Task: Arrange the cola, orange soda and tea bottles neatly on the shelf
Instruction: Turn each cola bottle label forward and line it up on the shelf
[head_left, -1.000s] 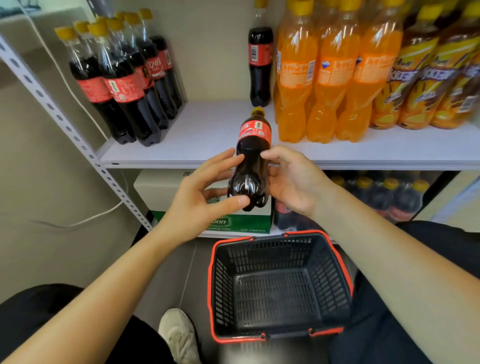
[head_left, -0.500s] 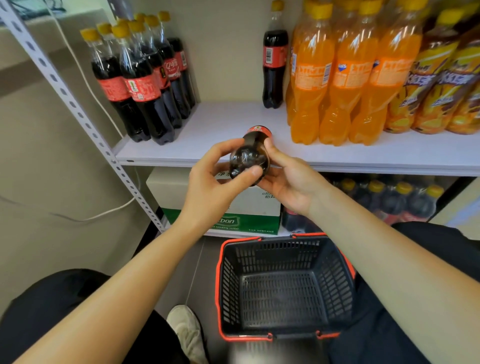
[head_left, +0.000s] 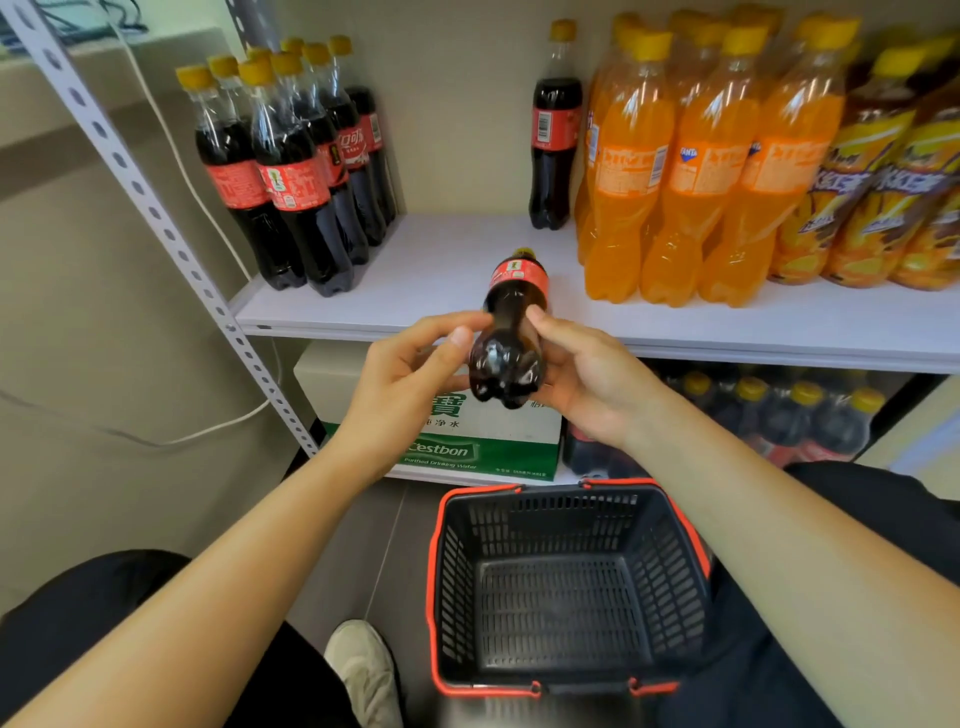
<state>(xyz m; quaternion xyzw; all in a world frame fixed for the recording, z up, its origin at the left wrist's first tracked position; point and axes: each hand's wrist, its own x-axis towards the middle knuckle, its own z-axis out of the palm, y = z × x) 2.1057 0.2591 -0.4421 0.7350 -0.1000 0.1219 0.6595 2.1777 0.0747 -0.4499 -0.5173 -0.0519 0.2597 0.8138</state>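
Observation:
A cola bottle (head_left: 511, 332) is held in front of the white shelf (head_left: 447, 265), tipped with its base toward me and its yellow cap pointing at the shelf. My left hand (head_left: 410, 379) grips its lower left side with thumb and fingers. My right hand (head_left: 587, 379) cups the right side. On the shelf, several cola bottles (head_left: 291, 171) stand at the left, one cola bottle (head_left: 555, 130) stands at the back middle, several orange soda bottles (head_left: 701, 166) stand right of it, and tea bottles (head_left: 893, 176) fill the far right.
A black basket with red rim (head_left: 566, 582) sits on the floor below my hands. A green and white water carton (head_left: 483, 447) and more cola bottles (head_left: 789, 410) occupy the lower shelf. A perforated metal upright (head_left: 156, 213) slants at the left.
The held cola bottle tipped from near upright to base toward me, then rose slightly toward the shelf edge. Both hands stayed on it.

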